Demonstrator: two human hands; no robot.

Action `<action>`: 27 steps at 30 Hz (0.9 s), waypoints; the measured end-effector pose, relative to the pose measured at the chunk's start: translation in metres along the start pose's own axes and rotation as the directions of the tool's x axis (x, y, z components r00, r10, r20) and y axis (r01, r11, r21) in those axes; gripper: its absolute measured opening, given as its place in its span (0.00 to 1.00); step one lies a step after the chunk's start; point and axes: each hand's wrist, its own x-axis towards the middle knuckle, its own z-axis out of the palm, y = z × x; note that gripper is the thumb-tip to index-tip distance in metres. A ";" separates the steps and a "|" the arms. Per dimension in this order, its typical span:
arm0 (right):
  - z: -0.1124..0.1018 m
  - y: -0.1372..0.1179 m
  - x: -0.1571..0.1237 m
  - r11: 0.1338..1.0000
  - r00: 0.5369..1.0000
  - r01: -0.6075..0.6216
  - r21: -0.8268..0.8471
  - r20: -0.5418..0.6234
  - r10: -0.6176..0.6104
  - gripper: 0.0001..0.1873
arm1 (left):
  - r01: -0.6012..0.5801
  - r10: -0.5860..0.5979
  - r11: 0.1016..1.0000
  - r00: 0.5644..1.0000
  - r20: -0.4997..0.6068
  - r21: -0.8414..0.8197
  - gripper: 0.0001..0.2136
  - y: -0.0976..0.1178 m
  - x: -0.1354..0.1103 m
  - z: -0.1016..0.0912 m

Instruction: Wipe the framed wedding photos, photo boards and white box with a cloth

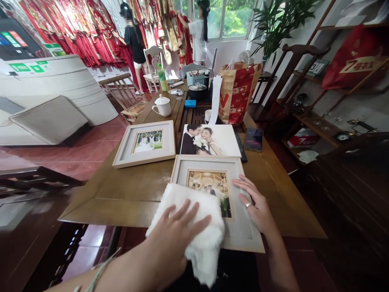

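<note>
My left hand (174, 231) is flat, fingers spread, pressed on a folded white cloth (206, 241); not gripping it. Cloth covers the lower-left part of a pale photo frame (243, 235) and droops past its near edge. Frame sits under both hands, near end sticking out past the table (142, 184) edge. My right hand (253, 205), ringed, lies on the frame's right border: fingers extended, loosely parted, thumb apart, no pinch.

Just beyond my right fingertips, at the frame's far edge: a couple's portrait print (223, 142). Dark slab (253, 140) right of that. Second framed photo (123, 148) ahead-left of my left fingers.

Further out from the fingers: lidded white cup (163, 106) ahead-left, blue box (190, 104) straight ahead, red-and-brown paper bag (235, 95) ahead-right. Well beyond: two people (136, 42) by hanging red garments (91, 32).
</note>
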 end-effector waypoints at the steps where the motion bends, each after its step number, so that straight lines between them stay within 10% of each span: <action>1: 0.000 0.000 0.000 1.000 1.000 -0.002 -0.002 0.004 0.002 0.16 | 0.028 -0.027 1.000 0.998 -0.052 0.013 0.44 -0.006 0.008 -0.001; 10: 0.001 -0.001 0.000 1.000 1.000 -0.014 0.010 0.014 0.014 0.16 | 0.118 -0.063 0.987 0.913 -0.403 0.114 0.41 -0.067 0.076 -0.028; 20: 0.001 0.000 0.000 1.000 1.000 -0.005 -0.004 0.011 0.005 0.16 | 0.034 -0.031 0.999 0.994 0.104 -0.028 0.44 -0.016 -0.001 0.004; 27: 0.000 0.002 0.000 1.000 1.000 0.008 -0.008 0.000 -0.008 0.16 | -0.007 0.014 0.999 0.990 0.137 -0.051 0.46 0.018 -0.015 -0.003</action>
